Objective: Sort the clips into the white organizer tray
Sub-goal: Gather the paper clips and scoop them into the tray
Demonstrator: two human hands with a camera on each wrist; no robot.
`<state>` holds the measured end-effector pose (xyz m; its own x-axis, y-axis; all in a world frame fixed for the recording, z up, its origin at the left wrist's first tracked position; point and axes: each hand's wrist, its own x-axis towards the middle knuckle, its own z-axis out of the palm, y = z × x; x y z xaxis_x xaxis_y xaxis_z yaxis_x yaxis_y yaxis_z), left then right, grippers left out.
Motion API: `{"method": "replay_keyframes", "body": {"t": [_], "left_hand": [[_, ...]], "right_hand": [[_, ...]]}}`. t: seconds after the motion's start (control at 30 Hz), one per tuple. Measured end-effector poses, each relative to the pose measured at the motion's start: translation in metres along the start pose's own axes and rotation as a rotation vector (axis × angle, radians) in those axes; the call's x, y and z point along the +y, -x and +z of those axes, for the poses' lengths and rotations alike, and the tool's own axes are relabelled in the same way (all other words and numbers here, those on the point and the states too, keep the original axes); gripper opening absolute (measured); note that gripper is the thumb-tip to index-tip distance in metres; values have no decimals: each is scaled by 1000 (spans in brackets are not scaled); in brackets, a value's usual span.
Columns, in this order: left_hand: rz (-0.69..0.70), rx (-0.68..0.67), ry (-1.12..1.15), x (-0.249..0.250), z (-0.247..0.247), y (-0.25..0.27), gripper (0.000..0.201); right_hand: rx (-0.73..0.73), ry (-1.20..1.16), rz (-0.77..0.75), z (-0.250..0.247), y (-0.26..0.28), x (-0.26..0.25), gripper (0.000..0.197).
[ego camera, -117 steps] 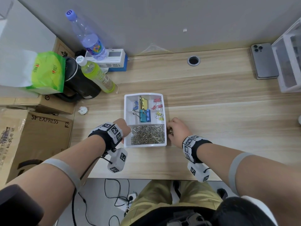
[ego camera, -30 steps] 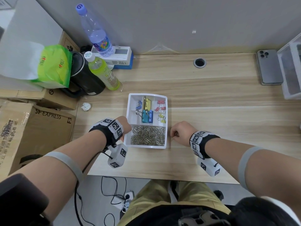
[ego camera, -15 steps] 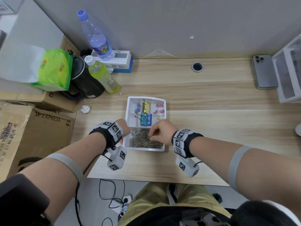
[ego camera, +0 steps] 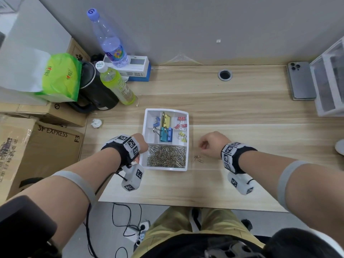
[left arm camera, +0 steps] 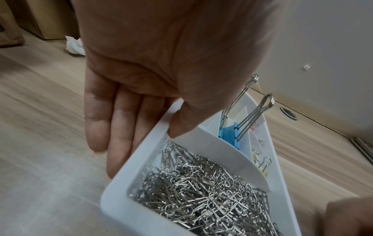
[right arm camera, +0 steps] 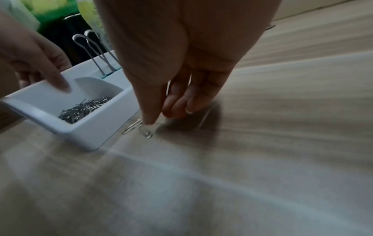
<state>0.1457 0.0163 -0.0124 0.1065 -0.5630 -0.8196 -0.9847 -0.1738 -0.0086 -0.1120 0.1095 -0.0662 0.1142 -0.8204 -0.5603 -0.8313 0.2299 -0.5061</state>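
The white organizer tray (ego camera: pixel 163 169) sits mid-table. Its near compartment holds a heap of silver paper clips (ego camera: pixel 166 158); the far ones hold big blue (ego camera: pixel 165 134) and yellow (ego camera: pixel 166 120) binder clips and small red (ego camera: pixel 180 122), blue and yellow ones. My left hand (ego camera: pixel 142 144) holds the tray's left wall (left arm camera: pixel 121 175), thumb over the rim and fingers straight along the outside. My right hand (ego camera: pixel 206 145) hovers right of the tray, fingers pointing down and holding nothing. A few loose paper clips (ego camera: pixel 198 159) lie on the table just under its thumb tip (right arm camera: pixel 149 121).
Two bottles (ego camera: pixel 115 84), a black kettle (ego camera: pixel 96 94), a green bag and cardboard boxes crowd the left side. A crumpled tissue (ego camera: pixel 96 123) lies left of the tray. A phone (ego camera: pixel 301 81) and a white drawer unit (ego camera: pixel 329 79) stand far right, a cable hole (ego camera: pixel 224 74) at the back.
Half a second ago my right hand was over the tray's paper-clip compartment. It has swung back right to the loose clips on the table. The left hand has stayed on the tray.
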Motion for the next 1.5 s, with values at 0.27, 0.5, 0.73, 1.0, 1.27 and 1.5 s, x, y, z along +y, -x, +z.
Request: {"method": "replay_keyframes", "body": {"t": [0.27,0.5,0.73,1.0,1.27,1.5], "left_hand": [[1,-8,12,-1,0,-2,24],[10,-10,-8,-1,1,-4,19],[25,-10,-25,-2,2,-6,9],[23,-6,-48,-3,3,-8,10],[12,10,-15,-4,5,-10,13],[-1,22,2,-4,5,-9,24]], "right_hand": [[-163,131,-12,24,13,-4,14],[-142,161,-185,36,6,-6,18],[-75,187,-265,38,4,-5,17],[-27,159,-251,44,8,3,11],[53,96,-165,45,2,3,26],[-9,111,-170,38,-1,1,29]]}}
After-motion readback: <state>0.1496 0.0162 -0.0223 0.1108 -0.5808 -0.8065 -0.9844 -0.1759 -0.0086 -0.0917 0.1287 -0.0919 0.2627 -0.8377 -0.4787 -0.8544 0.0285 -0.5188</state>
